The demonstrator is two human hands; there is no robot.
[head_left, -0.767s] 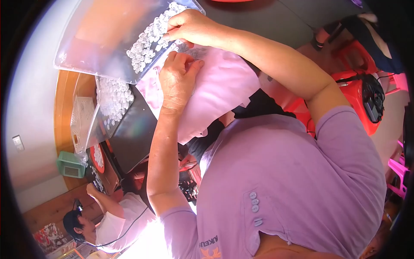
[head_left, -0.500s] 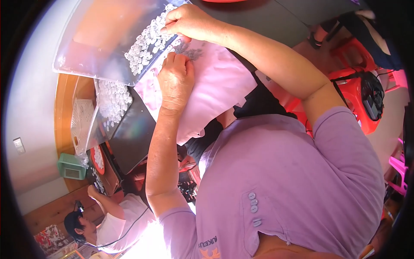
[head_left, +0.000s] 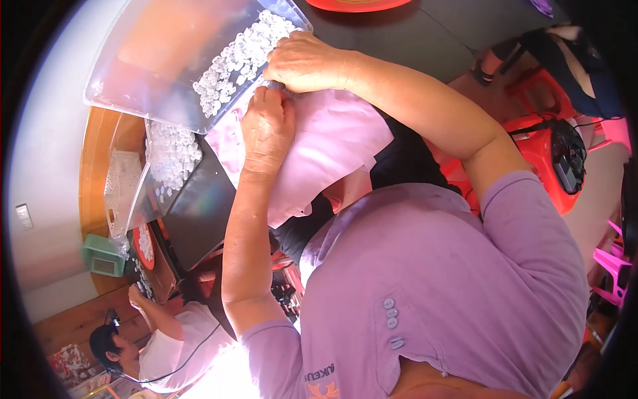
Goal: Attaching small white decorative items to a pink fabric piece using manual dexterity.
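A pink cloth (head_left: 332, 133) lies spread in front of my body, partly over my lap. A clear plastic box (head_left: 143, 113) stands against its far left edge, with a heap of small white plastic pieces (head_left: 242, 56) inside. My right hand (head_left: 309, 63) is at the box's near rim, fingers bent and pinched together; whatever is between them is hidden. Just below it, my left hand (head_left: 268, 130) rests over the cloth with its fingers curled down. Its fingertips are partly covered, so what they grip cannot be made out. A little dark grey shows between the two hands.
Left of the cloth is a second clear container with more white pieces (head_left: 171, 156), next to a white perforated basket (head_left: 123, 183). Beyond are a green basket (head_left: 104, 256) and a co-worker (head_left: 176, 346). Red stools (head_left: 551, 156) stand at right; a red tray (head_left: 359, 5) lies at the top.
My right hand has come down and right from over the white pieces toward my left hand. It now covers the dark grey pieces seen on the cloth. My left hand has barely moved.
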